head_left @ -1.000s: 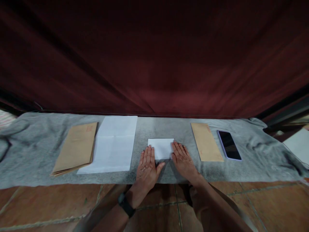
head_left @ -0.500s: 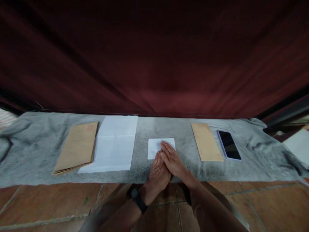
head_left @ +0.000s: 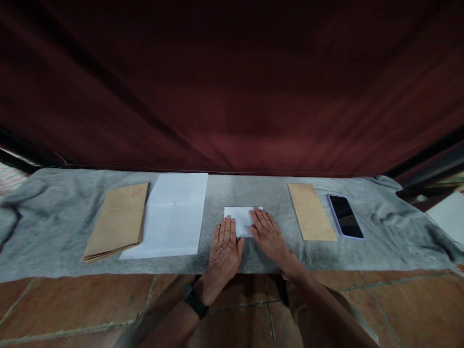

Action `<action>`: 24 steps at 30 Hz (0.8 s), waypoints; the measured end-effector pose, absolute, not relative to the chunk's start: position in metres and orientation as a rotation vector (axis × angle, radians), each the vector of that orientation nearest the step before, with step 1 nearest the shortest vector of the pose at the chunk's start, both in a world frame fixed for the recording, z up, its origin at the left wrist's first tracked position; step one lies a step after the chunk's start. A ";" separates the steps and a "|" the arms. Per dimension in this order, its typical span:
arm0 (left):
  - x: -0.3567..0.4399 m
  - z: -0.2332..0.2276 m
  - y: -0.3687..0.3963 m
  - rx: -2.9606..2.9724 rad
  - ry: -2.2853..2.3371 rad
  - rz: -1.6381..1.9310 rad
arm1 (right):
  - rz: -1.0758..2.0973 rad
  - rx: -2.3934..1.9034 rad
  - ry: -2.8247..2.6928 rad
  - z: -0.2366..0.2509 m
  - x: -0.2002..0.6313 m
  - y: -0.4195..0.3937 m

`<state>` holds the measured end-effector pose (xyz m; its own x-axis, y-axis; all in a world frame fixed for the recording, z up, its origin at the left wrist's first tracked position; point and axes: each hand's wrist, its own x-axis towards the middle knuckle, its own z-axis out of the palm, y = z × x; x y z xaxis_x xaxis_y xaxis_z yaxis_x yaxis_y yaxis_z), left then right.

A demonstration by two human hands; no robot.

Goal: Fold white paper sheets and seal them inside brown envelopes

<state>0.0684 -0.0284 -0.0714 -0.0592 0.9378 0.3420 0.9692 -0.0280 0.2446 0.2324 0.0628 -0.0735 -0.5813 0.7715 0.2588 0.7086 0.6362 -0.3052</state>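
A small white folded paper (head_left: 242, 220) lies on the grey cloth in front of me. My left hand (head_left: 225, 245) rests flat over its lower left corner, fingers stretched out and pointing away. On the right side of the same paper lies my right hand (head_left: 267, 234), palm down with its fingers extended. The two hands are apart, with the middle of the paper showing between them. Neither hand grips anything. A dark watch (head_left: 195, 300) is on my left wrist.
Large white sheets (head_left: 177, 222) lie to the left, partly under a stack of brown envelopes (head_left: 116, 220). To the right are a single brown envelope (head_left: 311, 212) and a phone (head_left: 345, 216) in a purple case. Grey cloth (head_left: 275, 193) covers the surface; a dark red curtain (head_left: 232, 106) hangs behind.
My hands were together, overlapping at the paper's lower edge. They have moved apart, the left one to the left and the right one slightly to the right.
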 end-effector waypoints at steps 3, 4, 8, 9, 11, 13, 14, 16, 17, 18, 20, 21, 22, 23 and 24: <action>0.064 -0.070 -0.028 -2.071 -2.204 -0.630 | 0.220 -1.226 -2.467 -0.076 0.238 0.070; 0.063 -0.070 -0.027 -2.058 -2.231 -0.626 | 0.220 -1.241 -2.461 -0.077 0.239 0.072; 0.066 -0.063 -0.016 -2.071 -2.247 -0.645 | 0.229 -1.265 -2.460 -0.079 0.243 0.077; 0.070 -0.061 -0.012 -2.094 -2.224 -0.654 | 0.227 -1.265 -2.461 -0.080 0.243 0.077; 0.079 -0.059 -0.002 -2.142 -2.174 -0.662 | 0.212 -1.268 -2.465 -0.081 0.243 0.078; 0.089 -0.061 0.007 -2.217 -2.119 -0.638 | 0.181 -1.267 -2.481 -0.082 0.243 0.078; 0.093 -0.063 0.011 -2.240 -2.105 -0.618 | 0.161 -1.267 -2.493 -0.082 0.242 0.077; 0.098 -0.067 0.018 -2.260 -2.106 -0.569 | 0.118 -1.268 -2.511 -0.083 0.242 0.077; 0.100 -0.069 0.021 -2.253 -2.121 -0.547 | 0.099 -1.268 -2.517 -0.082 0.242 0.077; 0.100 -0.071 0.023 -2.240 -2.139 -0.528 | 0.082 -1.267 -2.521 -0.082 0.243 0.077; 0.099 -0.072 0.027 -2.201 -2.180 -0.504 | 0.055 -1.271 -2.530 -0.081 0.244 0.077; 0.099 -0.072 0.028 -2.184 -2.198 -0.494 | 0.044 -1.277 -2.535 -0.081 0.246 0.078; 0.098 -0.071 0.029 -2.172 -2.211 -0.485 | 0.035 -1.287 -2.538 -0.080 0.247 0.079; 0.097 -0.070 0.029 -2.164 -2.220 -0.477 | 0.026 -1.301 -2.537 -0.080 0.248 0.080; 0.096 -0.069 0.029 -2.159 -2.227 -0.471 | 0.019 -1.317 -2.534 -0.079 0.250 0.082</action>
<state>0.0963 0.0293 -0.0685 -0.0527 0.9764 0.2096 0.9776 0.0076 0.2102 0.2501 0.0815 -0.0790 -0.5427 0.8036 0.2443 0.7997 0.5833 -0.1420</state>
